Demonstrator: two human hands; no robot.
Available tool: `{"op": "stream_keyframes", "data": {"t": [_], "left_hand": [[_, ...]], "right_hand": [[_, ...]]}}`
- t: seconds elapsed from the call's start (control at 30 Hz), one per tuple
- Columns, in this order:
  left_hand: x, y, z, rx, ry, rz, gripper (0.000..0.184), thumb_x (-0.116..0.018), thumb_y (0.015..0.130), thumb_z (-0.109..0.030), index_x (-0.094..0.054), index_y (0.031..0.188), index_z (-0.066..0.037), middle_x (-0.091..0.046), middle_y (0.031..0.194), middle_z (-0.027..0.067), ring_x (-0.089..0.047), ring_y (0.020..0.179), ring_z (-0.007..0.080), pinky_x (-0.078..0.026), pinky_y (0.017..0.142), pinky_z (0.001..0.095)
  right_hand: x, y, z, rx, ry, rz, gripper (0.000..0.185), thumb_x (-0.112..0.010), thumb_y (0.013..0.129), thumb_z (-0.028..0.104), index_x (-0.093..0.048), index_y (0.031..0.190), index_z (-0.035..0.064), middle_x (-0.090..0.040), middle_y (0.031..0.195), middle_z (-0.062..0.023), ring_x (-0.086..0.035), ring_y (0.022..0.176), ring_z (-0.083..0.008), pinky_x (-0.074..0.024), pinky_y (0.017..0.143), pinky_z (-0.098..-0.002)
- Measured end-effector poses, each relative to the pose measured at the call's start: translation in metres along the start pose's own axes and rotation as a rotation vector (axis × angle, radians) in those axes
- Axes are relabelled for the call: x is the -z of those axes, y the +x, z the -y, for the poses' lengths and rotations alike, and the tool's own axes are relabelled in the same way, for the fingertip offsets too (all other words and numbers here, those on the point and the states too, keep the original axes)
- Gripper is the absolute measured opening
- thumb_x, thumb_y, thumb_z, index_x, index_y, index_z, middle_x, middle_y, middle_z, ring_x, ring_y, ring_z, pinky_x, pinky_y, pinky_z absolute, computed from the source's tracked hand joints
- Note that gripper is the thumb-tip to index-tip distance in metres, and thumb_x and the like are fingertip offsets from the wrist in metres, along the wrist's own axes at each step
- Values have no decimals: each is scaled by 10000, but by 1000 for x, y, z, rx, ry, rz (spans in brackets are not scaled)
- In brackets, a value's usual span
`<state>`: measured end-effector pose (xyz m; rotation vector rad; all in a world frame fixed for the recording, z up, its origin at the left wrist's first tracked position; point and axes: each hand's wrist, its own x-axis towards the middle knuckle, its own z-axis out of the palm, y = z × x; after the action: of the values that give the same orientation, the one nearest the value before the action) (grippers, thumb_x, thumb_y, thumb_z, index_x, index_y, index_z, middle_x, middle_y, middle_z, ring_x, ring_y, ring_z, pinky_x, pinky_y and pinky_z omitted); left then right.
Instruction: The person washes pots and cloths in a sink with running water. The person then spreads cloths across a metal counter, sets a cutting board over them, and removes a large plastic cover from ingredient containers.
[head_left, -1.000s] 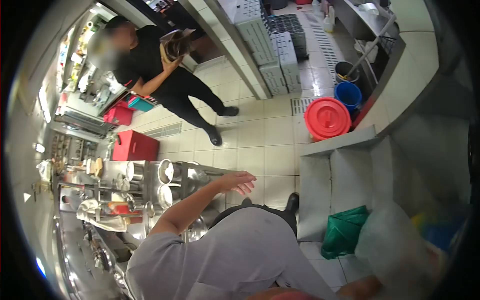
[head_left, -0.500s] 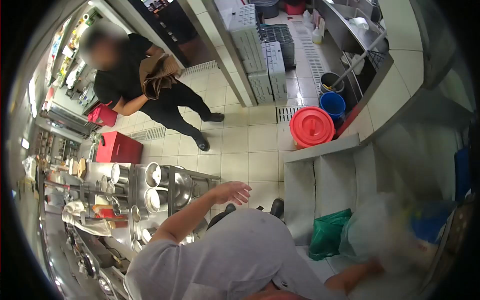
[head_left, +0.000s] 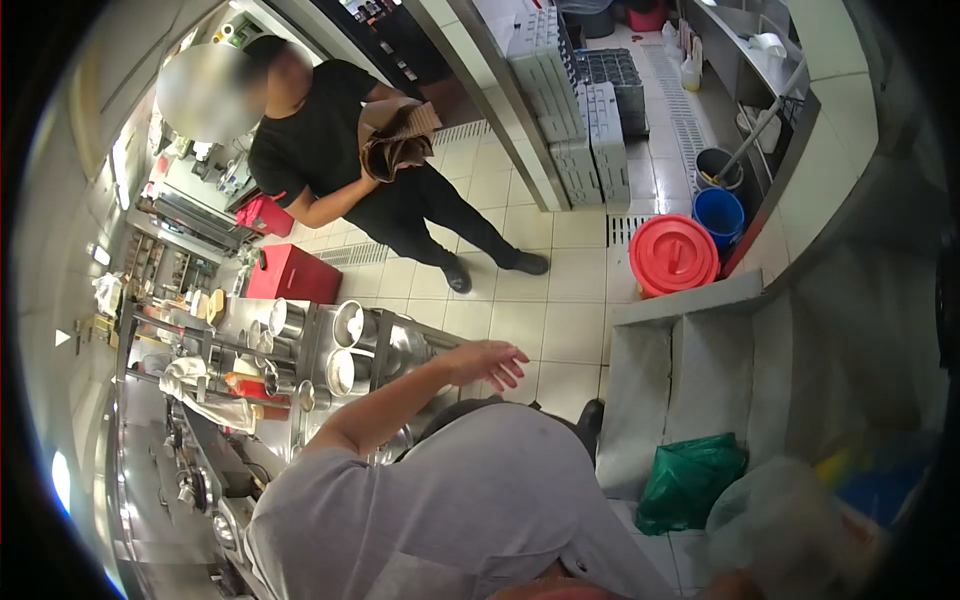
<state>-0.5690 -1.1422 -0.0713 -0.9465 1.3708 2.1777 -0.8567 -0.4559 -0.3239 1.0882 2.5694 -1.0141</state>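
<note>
My left hand [head_left: 490, 364] hangs in front of my body, its fingers loosely apart and nothing in it. Below it are my dark trousers and shoes, and to its left stand the metal pots [head_left: 349, 371] on a steel counter. At the lower right edge my right hand [head_left: 738, 586] is blurred and only partly visible. It is beside a cloudy translucent plastic bag [head_left: 790, 520]; whether the fingers grip the bag is hidden. A green plastic bag [head_left: 692, 482] lies by the steps, touching or close to the translucent one.
Grey steps [head_left: 640, 390] rise on my right. A red lidded bucket [head_left: 674, 256] and a blue bucket [head_left: 718, 216] stand beyond them. Across the tiled floor a person in black [head_left: 330, 130] holds folded cardboard [head_left: 398, 138]. A red box [head_left: 293, 273] stands behind the counter. Grey crates [head_left: 548, 80] are stacked by the doorway.
The view has shifted, so the room appears further right. My right arm has dropped lower, almost out of view. The person with the cardboard has turned slightly. My left hand stays loosely open.
</note>
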Motion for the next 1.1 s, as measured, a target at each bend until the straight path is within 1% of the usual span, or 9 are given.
{"op": "stream_keyframes", "data": {"t": [0.17, 0.27, 0.4, 0.73, 0.87, 0.97, 1.03, 1.07, 1.1], "left_hand": [[3, -21, 16, -50, -22, -17, 463, -452, 1042, -405, -543, 1295, -28, -665, 1081, 108, -679, 968, 244, -560, 805, 370], [9, -34, 26, -115, -177, 33, 504, -454, 1031, -448, -536, 1309, -36, -662, 1082, 107, -673, 976, 250, -552, 815, 384], [18, -50, 65, -194, -207, -49, 503, -520, 1006, -447, -519, 1337, -68, -660, 1050, 75, -667, 900, 188, -540, 773, 338], [61, -127, 279, -325, -298, -354, 465, -569, 986, -411, -561, 1315, -82, -640, 1023, 18, -619, 883, 118, -494, 743, 261], [72, -178, 344, -446, -337, -408, 451, -614, 967, -383, -566, 1294, -76, -626, 983, 7, -597, 831, 102, -475, 723, 240], [76, -226, 376, -521, -277, -593, 415, -641, 956, -341, -590, 1259, -62, -605, 936, 3, -566, 798, 90, -477, 727, 247], [80, -268, 388, -520, -249, -710, 382, -652, 951, -295, -601, 1239, -49, -596, 902, 6, -554, 787, 88, -477, 738, 250], [81, -286, 398, -526, -255, -749, 374, -651, 952, -286, -600, 1238, -50, -594, 899, 4, -551, 783, 87, -475, 736, 248], [81, -303, 408, -529, -259, -788, 367, -650, 953, -277, -599, 1238, -51, -593, 896, 3, -548, 780, 86, -473, 734, 247]], "right_hand": [[7, -31, 7, 11, -12, 12, 319, -677, 870, 310, -715, 989, 16, -722, 947, -123, -660, 855, -239, -509, 780, -374], [17, -53, 9, 35, -51, 22, 318, -684, 865, 310, -719, 984, 16, -724, 938, -125, -661, 845, -237, -511, 773, -370], [38, -77, 26, 127, -156, 77, 317, -694, 859, 309, -723, 976, 16, -726, 926, -128, -663, 833, -233, -513, 763, -364], [84, -183, 89, 384, -677, 380, 315, -717, 844, 308, -735, 958, 15, -732, 897, -134, -666, 801, -226, -518, 740, -350], [39, -288, 131, 727, -970, 707, 314, -726, 837, 308, -739, 951, 15, -734, 886, -137, -667, 788, -222, -520, 731, -345], [-55, -428, 136, 1194, -1098, 1097, 313, -733, 833, 307, -743, 945, 15, -735, 877, -139, -668, 779, -220, -521, 724, -340], [-115, -544, 112, 1611, -1250, 1259, 319, -743, 820, 251, -723, 1056, 38, -717, 936, -183, -682, 827, -324, -528, 771, -382], [-139, -583, 84, 1637, -1097, 1464, 281, -734, 821, 222, -725, 1044, 51, -726, 981, -158, -687, 845, -275, -524, 788, -362], [-146, -625, 64, 1381, -1182, 1653, 277, -727, 819, 204, -720, 1044, 43, -727, 997, -149, -681, 852, -246, -520, 791, -353]]}}
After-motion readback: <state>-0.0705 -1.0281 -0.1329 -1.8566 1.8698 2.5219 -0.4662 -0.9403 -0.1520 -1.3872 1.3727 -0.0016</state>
